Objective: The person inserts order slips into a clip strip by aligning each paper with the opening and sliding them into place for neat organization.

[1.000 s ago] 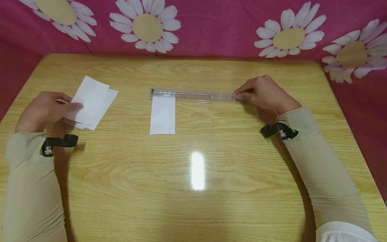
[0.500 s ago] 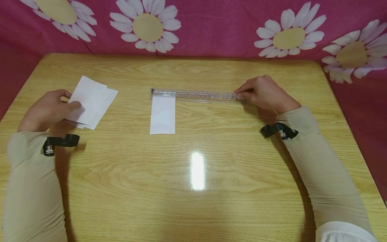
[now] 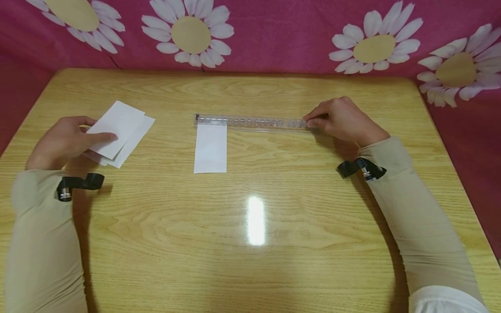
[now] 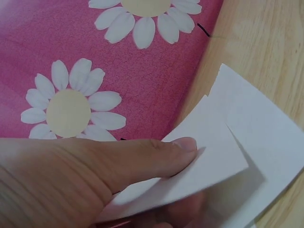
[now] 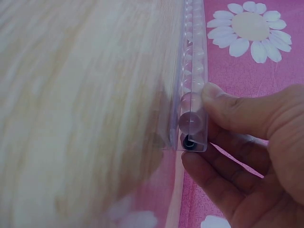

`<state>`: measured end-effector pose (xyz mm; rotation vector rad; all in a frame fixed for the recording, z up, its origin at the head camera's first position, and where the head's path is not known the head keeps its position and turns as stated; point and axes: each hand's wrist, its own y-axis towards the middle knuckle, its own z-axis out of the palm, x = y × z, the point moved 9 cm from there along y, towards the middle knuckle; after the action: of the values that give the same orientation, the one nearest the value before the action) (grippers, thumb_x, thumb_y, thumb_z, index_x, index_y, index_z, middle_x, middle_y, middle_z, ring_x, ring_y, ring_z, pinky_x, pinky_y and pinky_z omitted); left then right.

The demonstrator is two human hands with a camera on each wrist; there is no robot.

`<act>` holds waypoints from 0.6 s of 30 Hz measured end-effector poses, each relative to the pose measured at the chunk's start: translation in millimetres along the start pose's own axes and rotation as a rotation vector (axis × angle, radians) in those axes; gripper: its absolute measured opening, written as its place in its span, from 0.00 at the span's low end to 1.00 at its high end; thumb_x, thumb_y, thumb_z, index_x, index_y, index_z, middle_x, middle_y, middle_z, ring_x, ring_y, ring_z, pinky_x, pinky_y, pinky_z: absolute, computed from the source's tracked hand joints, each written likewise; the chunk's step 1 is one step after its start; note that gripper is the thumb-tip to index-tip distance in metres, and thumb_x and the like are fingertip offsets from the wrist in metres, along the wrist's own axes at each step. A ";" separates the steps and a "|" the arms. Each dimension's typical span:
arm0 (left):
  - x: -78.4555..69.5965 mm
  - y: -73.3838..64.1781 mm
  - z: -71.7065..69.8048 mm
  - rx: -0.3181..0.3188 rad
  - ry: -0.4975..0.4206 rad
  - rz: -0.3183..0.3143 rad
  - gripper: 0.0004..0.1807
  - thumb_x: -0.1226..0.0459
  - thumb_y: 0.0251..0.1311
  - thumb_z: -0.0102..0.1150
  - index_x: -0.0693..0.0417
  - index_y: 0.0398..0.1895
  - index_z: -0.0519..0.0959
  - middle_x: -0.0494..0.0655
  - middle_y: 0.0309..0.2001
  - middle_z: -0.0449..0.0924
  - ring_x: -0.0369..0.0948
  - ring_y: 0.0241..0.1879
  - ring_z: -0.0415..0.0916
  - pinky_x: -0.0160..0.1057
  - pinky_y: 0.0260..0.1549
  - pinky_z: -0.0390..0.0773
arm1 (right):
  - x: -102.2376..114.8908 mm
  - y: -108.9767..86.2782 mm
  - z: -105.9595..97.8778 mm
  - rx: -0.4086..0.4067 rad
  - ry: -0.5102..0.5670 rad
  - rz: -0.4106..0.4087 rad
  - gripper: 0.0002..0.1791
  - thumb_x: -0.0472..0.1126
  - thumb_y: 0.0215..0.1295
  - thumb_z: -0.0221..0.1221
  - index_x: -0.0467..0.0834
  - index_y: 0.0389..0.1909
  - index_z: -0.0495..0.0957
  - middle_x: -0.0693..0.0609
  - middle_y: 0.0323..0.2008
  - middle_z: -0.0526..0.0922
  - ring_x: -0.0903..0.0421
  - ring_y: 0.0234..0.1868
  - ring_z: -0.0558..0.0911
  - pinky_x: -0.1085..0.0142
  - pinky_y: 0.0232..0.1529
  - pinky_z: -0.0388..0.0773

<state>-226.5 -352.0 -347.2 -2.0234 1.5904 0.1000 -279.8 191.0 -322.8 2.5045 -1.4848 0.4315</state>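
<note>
Right hand [image 3: 346,121]: clear tube [image 3: 258,122] pinched, long axis directed leftward.
Left hand [image 3: 64,141]: top sheet [image 3: 120,119] pinched, left of frame.
Lone paper [image 3: 210,150]: met at top by tube's left end, near centre.

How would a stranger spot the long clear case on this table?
On the wooden table, find the right hand, toward the far edge. It pinches one end of the long clear case, which stretches left. Unlike the white papers, this is see-through, with a row of balls inside.
</note>
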 end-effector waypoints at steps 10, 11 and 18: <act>-2.3 4.8 2.8 0.001 0.005 0.034 0.51 0.30 0.51 0.57 0.61 0.65 0.66 0.67 0.54 0.75 0.40 0.34 0.77 0.39 0.36 0.69 | -1.5 -0.2 0.1 0.006 0.003 0.012 0.10 0.41 0.64 0.64 0.48 0.44 0.87 0.48 0.43 0.89 0.55 0.43 0.85 0.61 0.43 0.78; -3.5 5.1 2.7 -0.001 0.002 0.041 0.50 0.31 0.52 0.57 0.61 0.66 0.66 0.66 0.52 0.77 0.37 0.31 0.77 0.37 0.35 0.68 | -1.6 -0.3 0.1 0.008 0.004 0.015 0.10 0.41 0.64 0.64 0.48 0.45 0.87 0.48 0.43 0.89 0.55 0.44 0.85 0.61 0.43 0.78; -10.1 3.8 2.4 -0.030 -0.050 0.060 0.44 0.37 0.60 0.54 0.63 0.65 0.67 0.60 0.43 0.81 0.37 0.27 0.78 0.36 0.27 0.74 | -0.9 -0.7 0.1 0.009 0.012 0.010 0.10 0.41 0.64 0.64 0.48 0.45 0.87 0.48 0.43 0.89 0.53 0.45 0.86 0.59 0.45 0.80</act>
<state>-232.2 -342.6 -346.7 -1.9811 1.6277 0.1968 -279.5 192.1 -323.2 2.4974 -1.4952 0.4552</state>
